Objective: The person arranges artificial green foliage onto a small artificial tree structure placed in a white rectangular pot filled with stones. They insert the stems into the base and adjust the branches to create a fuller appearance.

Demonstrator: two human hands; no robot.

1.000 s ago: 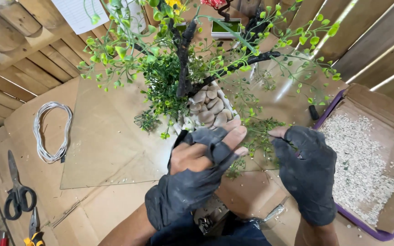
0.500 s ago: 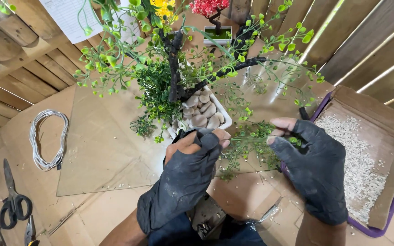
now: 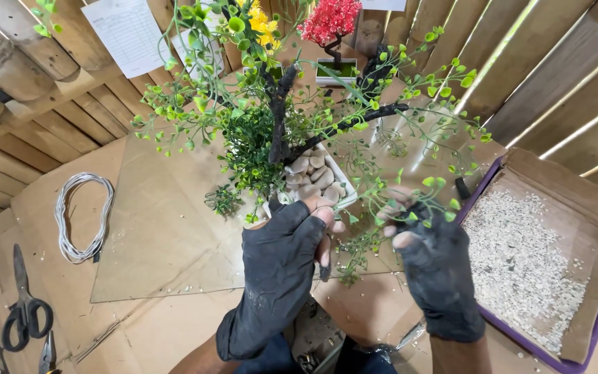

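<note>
Wearing dark fingerless gloves, both hands work at the near edge of a small artificial tree with a dark trunk and green leaf sprays (image 3: pixel 278 118). The left hand (image 3: pixel 285 256) has its fingers curled against the rim of the white rectangular pot filled with pale pebbles (image 3: pixel 316 176) in which the tree stands, while the right hand (image 3: pixel 434 260) is closed on a thin drooping green sprig (image 3: pixel 368 242) just beside it. The pot sits on a cardboard-covered table (image 3: pixel 160 228). Farther left lie a coil of white wire (image 3: pixel 81 215) and black-handled scissors (image 3: pixel 25 312); to the right, a purple-edged tray of pale gravel (image 3: pixel 527 256).
</note>
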